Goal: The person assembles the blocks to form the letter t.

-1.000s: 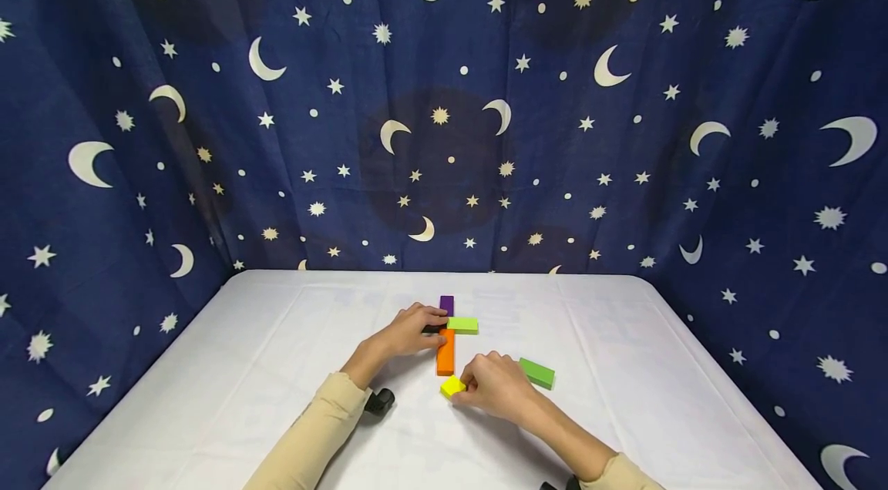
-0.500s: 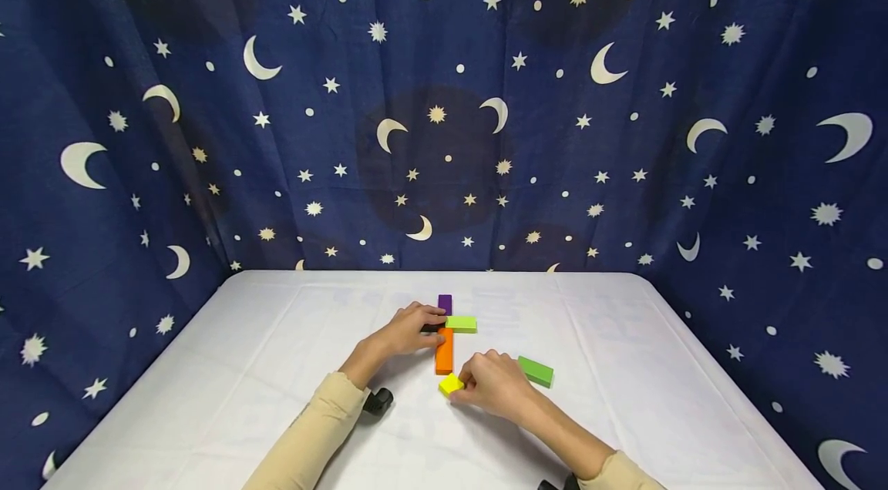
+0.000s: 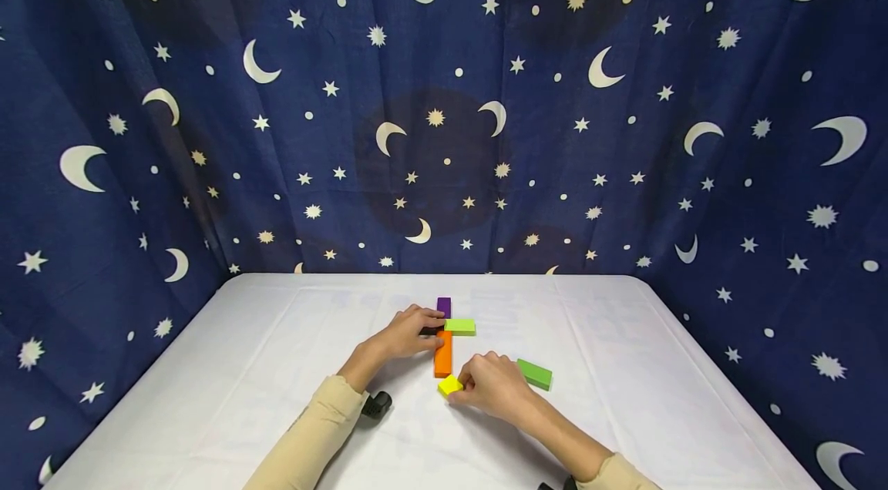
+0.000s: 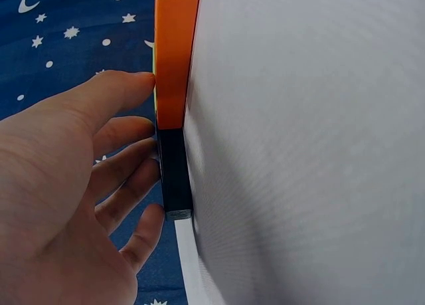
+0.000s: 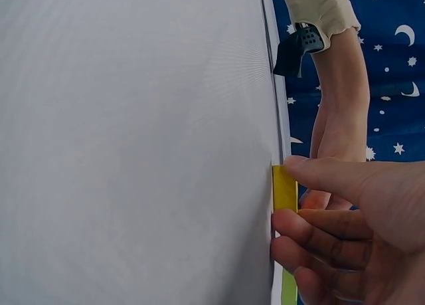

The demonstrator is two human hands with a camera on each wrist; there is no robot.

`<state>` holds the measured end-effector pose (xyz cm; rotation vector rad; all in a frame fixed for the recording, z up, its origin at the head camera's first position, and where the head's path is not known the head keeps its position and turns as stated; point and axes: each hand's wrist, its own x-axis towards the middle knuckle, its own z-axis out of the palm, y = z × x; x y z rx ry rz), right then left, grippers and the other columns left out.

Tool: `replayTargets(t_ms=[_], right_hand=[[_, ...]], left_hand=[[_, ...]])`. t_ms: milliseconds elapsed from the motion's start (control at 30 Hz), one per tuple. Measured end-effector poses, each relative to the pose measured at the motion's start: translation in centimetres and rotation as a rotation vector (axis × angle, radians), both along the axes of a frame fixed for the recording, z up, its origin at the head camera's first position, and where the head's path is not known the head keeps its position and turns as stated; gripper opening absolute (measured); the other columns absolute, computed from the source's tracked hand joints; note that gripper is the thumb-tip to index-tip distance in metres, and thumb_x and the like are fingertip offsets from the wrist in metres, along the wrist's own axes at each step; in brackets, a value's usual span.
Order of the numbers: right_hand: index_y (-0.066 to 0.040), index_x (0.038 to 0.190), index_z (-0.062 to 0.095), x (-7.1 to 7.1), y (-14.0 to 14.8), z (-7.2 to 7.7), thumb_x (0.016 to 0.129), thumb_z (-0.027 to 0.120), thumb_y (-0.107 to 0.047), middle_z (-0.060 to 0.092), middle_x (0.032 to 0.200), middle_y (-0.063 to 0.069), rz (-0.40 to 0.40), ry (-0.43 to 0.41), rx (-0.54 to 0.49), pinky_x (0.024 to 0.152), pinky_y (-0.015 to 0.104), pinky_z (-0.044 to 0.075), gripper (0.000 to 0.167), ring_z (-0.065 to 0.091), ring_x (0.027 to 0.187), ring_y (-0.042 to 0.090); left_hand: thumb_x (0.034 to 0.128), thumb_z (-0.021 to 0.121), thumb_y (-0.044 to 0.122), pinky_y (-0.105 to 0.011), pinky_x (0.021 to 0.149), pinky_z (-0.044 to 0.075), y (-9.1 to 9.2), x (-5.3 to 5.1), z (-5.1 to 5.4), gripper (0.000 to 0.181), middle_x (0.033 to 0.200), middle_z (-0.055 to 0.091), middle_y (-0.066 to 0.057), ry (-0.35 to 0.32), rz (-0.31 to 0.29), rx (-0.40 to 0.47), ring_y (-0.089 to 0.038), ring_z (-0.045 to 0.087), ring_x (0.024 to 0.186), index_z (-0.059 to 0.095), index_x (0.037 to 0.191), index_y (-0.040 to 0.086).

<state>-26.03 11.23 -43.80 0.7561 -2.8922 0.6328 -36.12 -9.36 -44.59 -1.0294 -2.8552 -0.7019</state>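
Observation:
My right hand [image 3: 496, 386] pinches a yellow block [image 3: 449, 385] at the near end of an orange block [image 3: 442, 357]. In the right wrist view, thumb and fingers lie along that yellow block [image 5: 285, 189]. My left hand [image 3: 405, 333] rests on the other blocks. Its thumb touches the orange block [image 4: 174, 59] and its fingertips lie on a black block [image 4: 174, 169], as the left wrist view shows. Beyond the orange block, a lime block [image 3: 461, 327] points right and a purple block [image 3: 444, 307] points away. The left fingers partly cover the black block in the head view.
A green block [image 3: 534, 374] lies apart, to the right behind my right hand. The blocks lie on a table with a white cloth [image 3: 291, 351]. A dark blue curtain [image 3: 444, 243] with moons and stars stands behind. Black wrist cameras sit under both forearms.
The view shifts very slightly. Both hands and the blocks hold their places.

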Motion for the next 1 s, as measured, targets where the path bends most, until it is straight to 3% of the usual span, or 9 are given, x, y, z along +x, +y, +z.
replayTargets(t_ms=[233,1000], right_hand=[[-0.021,0.066,0.073,-0.04,-0.06,-0.20,0.073,0.085,-0.037,0.045,0.047,-0.017,0.018,0.033,-0.005,0.046,0.020,0.029,0.021,0.037,0.045,-0.001],[-0.019,0.068,0.074,-0.17,0.01,-0.21,0.074,0.084,-0.036,0.043,0.048,-0.016,0.011,0.012,-0.008,0.047,0.020,0.028,0.021,0.036,0.046,0.000]], left_hand=[[0.0908,0.068,0.024,-0.050,0.096,0.038,-0.12,0.15,-0.06,0.044,0.139,0.059,-0.010,-0.003,0.001,0.009,-0.030,0.051,0.124,0.064,0.129,0.002],[0.0910,0.069,0.026,-0.050,0.096,0.039,-0.01,-0.05,-0.06,0.045,0.140,0.058,-0.008,-0.002,-0.001,-0.002,-0.029,0.051,0.124,0.064,0.129,0.004]])
